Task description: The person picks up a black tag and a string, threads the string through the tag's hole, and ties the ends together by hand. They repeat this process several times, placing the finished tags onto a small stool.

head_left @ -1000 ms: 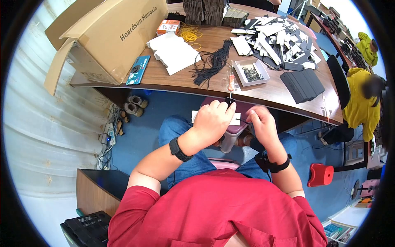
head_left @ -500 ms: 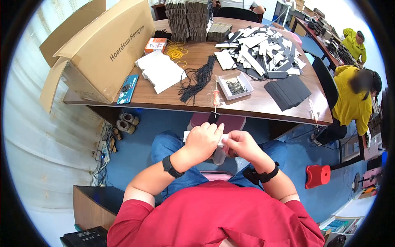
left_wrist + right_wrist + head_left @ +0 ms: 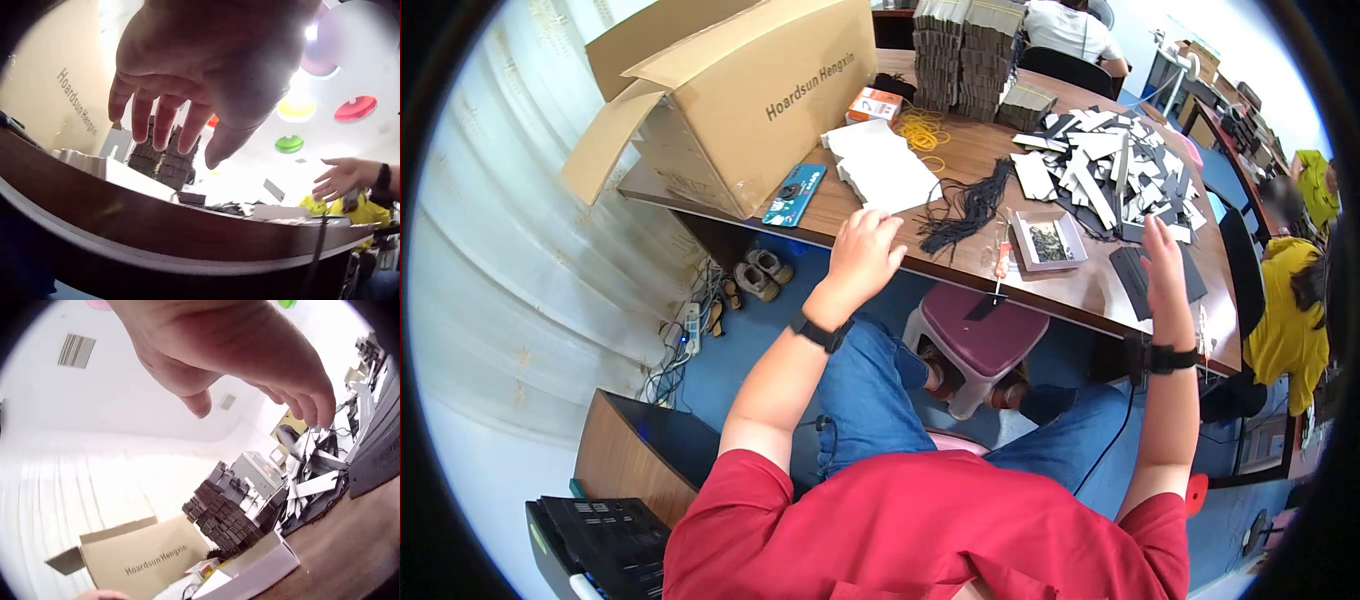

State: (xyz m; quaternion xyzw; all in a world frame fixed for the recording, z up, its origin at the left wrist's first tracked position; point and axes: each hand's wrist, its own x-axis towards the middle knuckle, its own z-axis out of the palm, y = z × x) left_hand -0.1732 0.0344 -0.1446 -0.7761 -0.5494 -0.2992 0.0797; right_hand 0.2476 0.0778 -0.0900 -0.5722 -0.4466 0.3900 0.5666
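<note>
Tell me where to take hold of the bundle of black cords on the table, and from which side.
Put the grip at the far, narrow end of the black cords, where the strands lie gathered; toward the table edge they fan out loose. Come from above, fingers across the strands, probably with the left hand, which hovers open beside them; the tray crowds the other side.

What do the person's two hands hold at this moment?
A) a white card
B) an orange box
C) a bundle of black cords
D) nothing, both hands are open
D: the left hand and the right hand are both raised at the near edge of the table with fingers spread, and both wrist views show bare fingers with nothing between them.
</note>
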